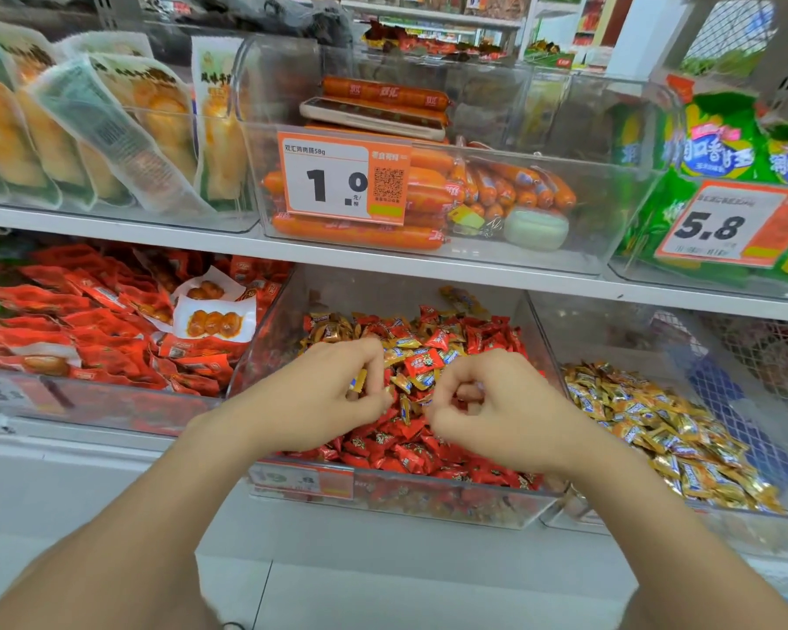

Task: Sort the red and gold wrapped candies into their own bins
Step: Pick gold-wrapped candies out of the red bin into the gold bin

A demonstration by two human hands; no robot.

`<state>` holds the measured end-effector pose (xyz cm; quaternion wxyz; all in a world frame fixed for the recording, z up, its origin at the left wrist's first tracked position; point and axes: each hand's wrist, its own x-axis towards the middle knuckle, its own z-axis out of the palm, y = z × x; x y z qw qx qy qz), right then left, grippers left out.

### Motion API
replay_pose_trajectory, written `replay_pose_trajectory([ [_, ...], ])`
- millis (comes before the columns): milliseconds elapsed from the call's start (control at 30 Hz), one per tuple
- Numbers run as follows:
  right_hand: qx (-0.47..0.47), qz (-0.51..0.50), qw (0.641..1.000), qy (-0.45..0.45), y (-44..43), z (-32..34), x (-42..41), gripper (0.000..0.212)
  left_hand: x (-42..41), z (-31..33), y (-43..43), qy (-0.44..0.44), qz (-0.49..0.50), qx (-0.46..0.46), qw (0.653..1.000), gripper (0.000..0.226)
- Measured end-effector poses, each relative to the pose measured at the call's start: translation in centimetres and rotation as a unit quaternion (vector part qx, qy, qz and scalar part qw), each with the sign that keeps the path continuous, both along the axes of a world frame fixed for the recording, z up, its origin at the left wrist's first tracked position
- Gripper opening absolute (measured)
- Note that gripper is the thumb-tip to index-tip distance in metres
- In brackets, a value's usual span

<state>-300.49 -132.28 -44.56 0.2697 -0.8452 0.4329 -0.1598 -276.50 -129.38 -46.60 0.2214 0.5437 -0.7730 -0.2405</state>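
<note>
Candies (428, 443) in clear bin (428, 504), white shop shelf (383, 262).

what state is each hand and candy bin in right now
left hand, over the middle bin, fingers curled, pinching a gold candy
right hand, over the same bin, fingers curled; whether it holds anything is unclear
middle bin, unsorted: red candies with gold candies mixed in
right bin, all gold as far as shows
</note>
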Motion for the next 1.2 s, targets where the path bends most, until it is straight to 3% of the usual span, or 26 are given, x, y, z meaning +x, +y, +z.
replay_pose_trajectory([
  [67,0.046,-0.056,0.994,-0.085,-0.6,0.4,-0.6,0.026,-0.3,0.0,-0.1,0.021,0.017,0.005,1.000,0.010],
  [133,0.057,-0.131,0.977,-0.157,-1.4,0.4,-1.2,0.030,-0.9,0.1,-0.1,0.026,0.030,-0.001,0.999,0.017],
  [333,-0.037,-0.215,0.967,-0.135,-2.3,0.0,-2.3,0.032,-2.1,-0.2,-0.4,-0.117,0.071,-0.039,0.990,0.039],
  [433,0.061,-0.220,0.941,-0.248,-2.2,0.5,-2.3,0.038,-2.4,-0.5,-0.6,-0.166,0.069,-0.042,0.983,0.042],
  [533,0.134,-0.197,0.916,-0.323,-1.8,1.1,-2.7,0.037,-2.6,-0.9,-1.0,-0.139,0.053,-0.044,0.988,0.019],
  [667,0.186,-0.164,0.894,-0.375,-2.2,1.0,-3.4,0.009,-3.2,-0.5,-0.9,-0.086,0.082,-0.041,0.992,0.024],
  [700,0.183,-0.164,0.897,-0.366,-2.5,0.8,-3.5,0.007,-3.5,-0.4,-0.9,-0.080,0.096,-0.048,0.991,0.029],
  [767,0.143,-0.179,0.923,-0.311,-3.1,0.2,-4.0,0.027,-3.9,-0.5,-1.1,-0.068,0.112,-0.067,0.989,0.040],
  [833,0.112,-0.177,0.939,-0.273,-3.5,-0.2,-4.5,0.033,-4.3,-0.5,-1.4,-0.054,0.117,-0.085,0.988,0.042],
  [967,-0.025,-0.149,0.975,-0.165,-3.6,-0.2,-5.7,0.029,-4.1,-0.5,-1.8,-0.011,0.080,-0.091,0.993,0.014],
  [1067,-0.141,-0.154,0.976,-0.055,-3.6,-0.2,-6.3,0.026,-3.7,-0.9,-2.3,-0.054,0.018,-0.089,0.994,0.005],
  [1133,-0.178,-0.150,0.971,0.054,-3.1,-0.1,-6.2,0.016,-3.5,-1.1,-2.4,-0.083,0.006,-0.061,0.995,0.016],
  [1200,-0.182,-0.118,0.963,0.162,-2.7,0.1,-5.7,0.032,-3.6,-1.1,-2.4,-0.110,0.008,-0.026,0.994,0.037],
])
